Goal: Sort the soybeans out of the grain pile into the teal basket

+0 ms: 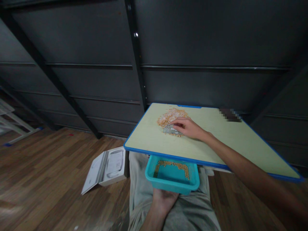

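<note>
My right hand [186,127] is closed on a clear half-round plastic piece [170,129] that resembles a protractor, held low at the tabletop. Beyond and around it lies a pile of yellow soybeans [163,121] mixed with small white grains [175,113]. A few beans sit along the near side of the plastic piece. Below the table's front edge, my left hand [165,199] supports a teal plastic basket [172,185] from beneath, its fingers mostly hidden under it. Soybeans [185,168] line the far part and sides of the basket's bottom.
The small table [144,136] has a pale top and blue edging. A dark blurred object [230,115] rests at its back right. An open white box [115,165] stands on the wooden floor [60,166] at left. A dark panelled wall [96,80] rises behind the table.
</note>
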Demonstrator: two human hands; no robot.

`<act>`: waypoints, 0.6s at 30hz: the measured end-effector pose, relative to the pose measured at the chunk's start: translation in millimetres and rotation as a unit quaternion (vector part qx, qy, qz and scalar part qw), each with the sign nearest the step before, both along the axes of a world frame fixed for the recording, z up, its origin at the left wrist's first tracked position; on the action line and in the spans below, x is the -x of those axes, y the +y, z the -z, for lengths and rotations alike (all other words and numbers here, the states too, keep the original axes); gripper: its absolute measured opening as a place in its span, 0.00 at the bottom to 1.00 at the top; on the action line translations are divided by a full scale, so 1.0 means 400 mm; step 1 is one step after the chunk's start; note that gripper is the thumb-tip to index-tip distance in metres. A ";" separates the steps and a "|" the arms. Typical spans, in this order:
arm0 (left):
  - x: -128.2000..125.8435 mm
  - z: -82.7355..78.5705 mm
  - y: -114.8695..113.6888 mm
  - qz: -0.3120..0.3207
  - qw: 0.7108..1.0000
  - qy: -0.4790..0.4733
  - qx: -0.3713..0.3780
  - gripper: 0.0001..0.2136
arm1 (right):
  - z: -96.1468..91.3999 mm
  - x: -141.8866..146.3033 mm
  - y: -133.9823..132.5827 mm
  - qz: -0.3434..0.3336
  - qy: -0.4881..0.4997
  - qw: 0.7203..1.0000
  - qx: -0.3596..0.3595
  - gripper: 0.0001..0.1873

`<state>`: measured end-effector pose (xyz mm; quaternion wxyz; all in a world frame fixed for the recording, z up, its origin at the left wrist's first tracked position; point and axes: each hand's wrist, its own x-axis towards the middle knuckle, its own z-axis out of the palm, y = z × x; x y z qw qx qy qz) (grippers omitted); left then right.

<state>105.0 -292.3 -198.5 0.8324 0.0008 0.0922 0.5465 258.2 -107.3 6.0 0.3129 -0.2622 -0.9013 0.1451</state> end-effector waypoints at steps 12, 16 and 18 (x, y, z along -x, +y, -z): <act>-0.002 -0.017 0.002 -0.001 1.000 -0.001 0.008 0.20 | 0.002 0.003 -0.001 -0.002 -0.006 1.000 0.006 0.14; -0.002 -0.018 0.003 -0.003 1.000 0.001 0.015 0.20 | 0.002 0.005 -0.003 -0.004 -0.003 1.000 0.002 0.13; -0.003 -0.017 0.002 -0.013 1.000 0.006 0.020 0.20 | 0.002 0.005 -0.005 -0.005 -0.007 1.000 0.003 0.13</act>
